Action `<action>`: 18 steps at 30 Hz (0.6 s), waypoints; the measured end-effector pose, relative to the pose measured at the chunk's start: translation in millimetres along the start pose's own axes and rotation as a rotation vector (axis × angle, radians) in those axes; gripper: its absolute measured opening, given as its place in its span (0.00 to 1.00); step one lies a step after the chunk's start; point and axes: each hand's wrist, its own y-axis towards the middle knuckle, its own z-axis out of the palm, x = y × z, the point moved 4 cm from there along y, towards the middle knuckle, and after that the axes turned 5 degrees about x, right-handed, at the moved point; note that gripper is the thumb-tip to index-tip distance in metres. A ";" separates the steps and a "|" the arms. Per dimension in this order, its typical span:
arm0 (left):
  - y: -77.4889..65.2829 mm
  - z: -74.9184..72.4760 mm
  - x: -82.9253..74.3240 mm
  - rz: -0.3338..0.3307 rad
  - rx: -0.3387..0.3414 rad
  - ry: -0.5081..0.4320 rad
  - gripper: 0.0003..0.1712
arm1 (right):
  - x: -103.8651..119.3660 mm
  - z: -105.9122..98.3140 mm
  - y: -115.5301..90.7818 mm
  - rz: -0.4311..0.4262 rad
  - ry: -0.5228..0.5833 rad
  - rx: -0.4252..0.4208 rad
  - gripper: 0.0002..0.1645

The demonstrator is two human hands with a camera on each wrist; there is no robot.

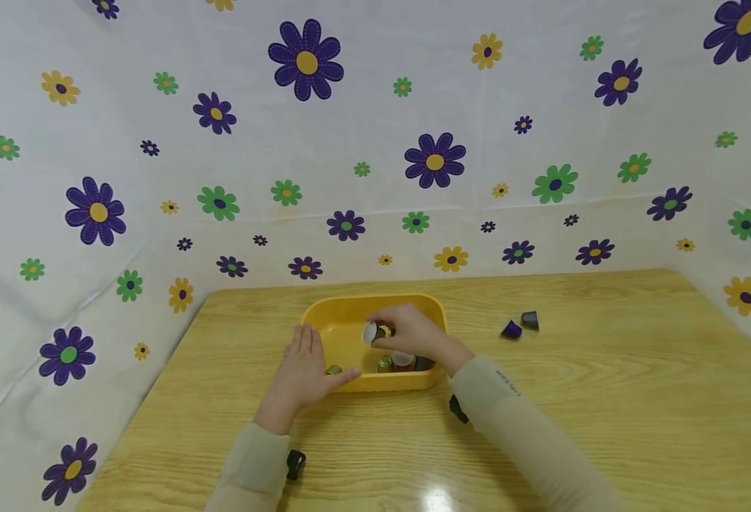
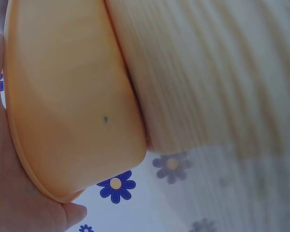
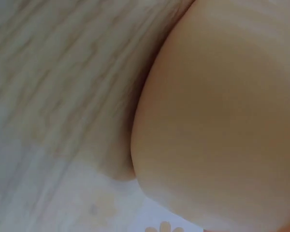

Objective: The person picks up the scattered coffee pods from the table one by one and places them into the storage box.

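A yellow plastic tub (image 1: pixel 369 384) stands on the wooden table. My left hand (image 1: pixel 301 377) rests at its left front corner, fingers straight along the left side and thumb stretched over the front rim. In the left wrist view, that hand (image 2: pixel 19 193) lies against the rim. My right hand (image 1: pixel 414 334) is over the tub and pinches a coffee capsule (image 1: pixel 370 332) between thumb and fingers, its pale lid turned left. Inside, along the front wall, lie several more capsules, among them a greenish-gold one (image 1: pixel 385 364) and one with a pale lid (image 1: pixel 403 361).
On the table to the right of the tub lie a purple capsule (image 1: pixel 512 329) and a dark grey capsule (image 1: pixel 530 320), close together. A white cloth with printed flowers (image 1: pixel 363 128) hangs behind the table and along both sides. Black straps (image 1: pixel 295 464) hang at the wrists.
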 end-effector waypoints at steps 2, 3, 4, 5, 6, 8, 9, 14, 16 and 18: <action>0.5 0.7 0.1 0.000 -0.001 0.003 0.62 | -0.5 1.6 0.4 0.005 -0.001 0.001 0.24; 0.7 0.9 0.0 0.000 -0.002 0.003 0.61 | -0.7 2.2 0.4 0.009 -0.003 0.001 0.24; 0.8 1.2 0.0 0.000 -0.001 0.002 0.61 | -0.8 2.7 0.5 0.013 -0.004 0.001 0.24; 0.8 1.3 -0.1 0.000 0.001 0.002 0.62 | -0.8 3.0 0.6 0.017 -0.005 0.001 0.25; 0.9 1.5 0.0 0.000 0.002 0.000 0.62 | -0.8 3.1 0.5 0.022 -0.003 0.001 0.25; 1.0 1.7 0.1 0.002 0.004 -0.003 0.63 | -0.6 3.1 0.3 0.028 -0.008 -0.001 0.25; 1.1 1.7 0.1 0.002 0.003 -0.002 0.63 | -0.4 2.9 0.2 0.030 -0.009 0.000 0.26; 1.4 1.8 1.2 -0.001 0.002 0.005 0.64 | 1.7 1.5 -0.3 0.037 -0.007 0.000 0.26; 1.6 2.2 1.7 -0.002 0.004 0.003 0.64 | 2.6 0.9 -0.5 0.041 0.005 -0.001 0.27; 1.8 2.7 2.4 -0.006 0.008 0.005 0.64 | 3.7 0.4 -0.7 0.038 0.013 -0.003 0.27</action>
